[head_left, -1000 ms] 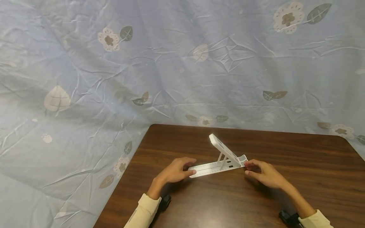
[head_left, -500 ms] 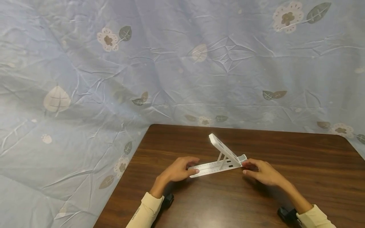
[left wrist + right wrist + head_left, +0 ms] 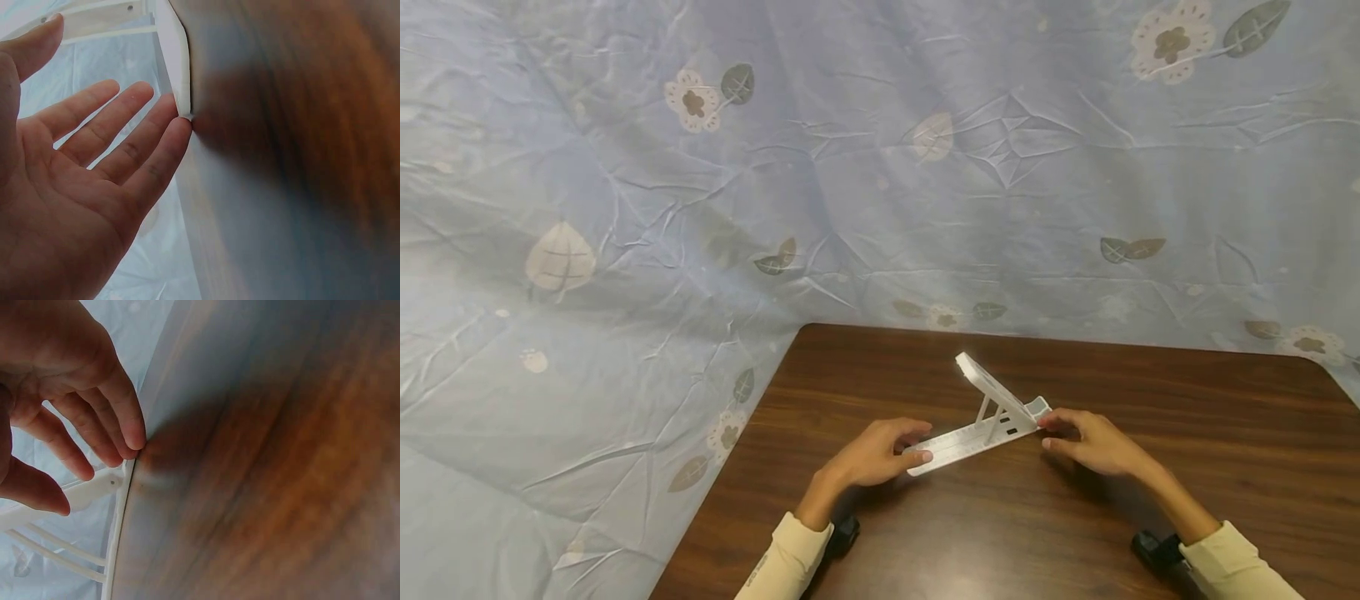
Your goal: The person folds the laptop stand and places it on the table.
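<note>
A white folding stand (image 3: 957,447) rests on the brown wooden table, its flat base slanting up to the right. Its upper panel (image 3: 987,382) is propped at an angle on thin legs. My left hand (image 3: 872,452) is at the base's left end; in the left wrist view its fairly straight fingertips touch the base (image 3: 177,69). At the stand's other end is my right hand (image 3: 1099,443), beside a small grey pad (image 3: 1038,407). In the right wrist view, its loosely bent fingertips touch the end of the base (image 3: 119,519), thumb apart from it.
The wooden table (image 3: 1187,400) spreads on all sides of the stand. A pale blue curtain (image 3: 865,192) with leaf and flower prints hangs behind and to the left of it. Black straps with small devices (image 3: 1156,550) sit at both wrists.
The stand has turned slightly on the table: its left end has come nearer and its right end has gone farther away. Both hands have moved along with it. The head view has shifted a little.
</note>
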Action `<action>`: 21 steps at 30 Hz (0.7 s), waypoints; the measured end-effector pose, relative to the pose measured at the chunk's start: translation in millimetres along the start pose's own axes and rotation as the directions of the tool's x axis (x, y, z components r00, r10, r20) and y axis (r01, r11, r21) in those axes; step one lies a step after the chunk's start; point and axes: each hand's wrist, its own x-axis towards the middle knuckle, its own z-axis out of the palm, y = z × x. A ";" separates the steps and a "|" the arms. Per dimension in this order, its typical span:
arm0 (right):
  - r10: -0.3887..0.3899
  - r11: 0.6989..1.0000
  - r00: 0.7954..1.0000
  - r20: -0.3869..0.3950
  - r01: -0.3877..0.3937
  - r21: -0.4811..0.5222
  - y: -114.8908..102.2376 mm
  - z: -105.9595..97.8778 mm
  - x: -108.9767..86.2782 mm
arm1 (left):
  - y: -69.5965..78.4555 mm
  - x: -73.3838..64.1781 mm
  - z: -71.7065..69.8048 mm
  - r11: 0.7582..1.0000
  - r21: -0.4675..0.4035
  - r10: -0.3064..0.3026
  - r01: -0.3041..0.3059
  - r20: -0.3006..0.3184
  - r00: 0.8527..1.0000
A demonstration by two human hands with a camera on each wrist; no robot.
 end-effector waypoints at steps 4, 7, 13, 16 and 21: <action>0.002 1.000 1.000 0.005 -0.002 0.011 3.7 -3.9 3.4 | 4.0 -1.0 4.2 1.000 -0.023 0.005 -0.005 0.006 1.000; -0.002 1.000 1.000 0.006 0.002 0.013 6.6 -6.6 7.7 | 6.1 -2.1 6.3 0.999 -0.033 0.010 -0.010 0.014 1.000; 0.009 1.000 1.000 0.008 -0.009 0.005 13.5 -7.6 19.3 | 7.9 -6.2 8.4 1.000 -0.021 0.002 -0.002 0.013 1.000; 0.023 1.000 1.000 0.016 -0.024 0.017 14.8 -9.7 24.0 | 10.0 -7.8 10.1 1.000 -0.031 0.007 -0.007 0.016 1.000; 0.042 0.999 0.999 0.025 -0.043 0.031 17.9 -13.1 31.6 | 15.5 -8.6 14.2 0.999 -0.048 0.009 -0.008 0.025 1.000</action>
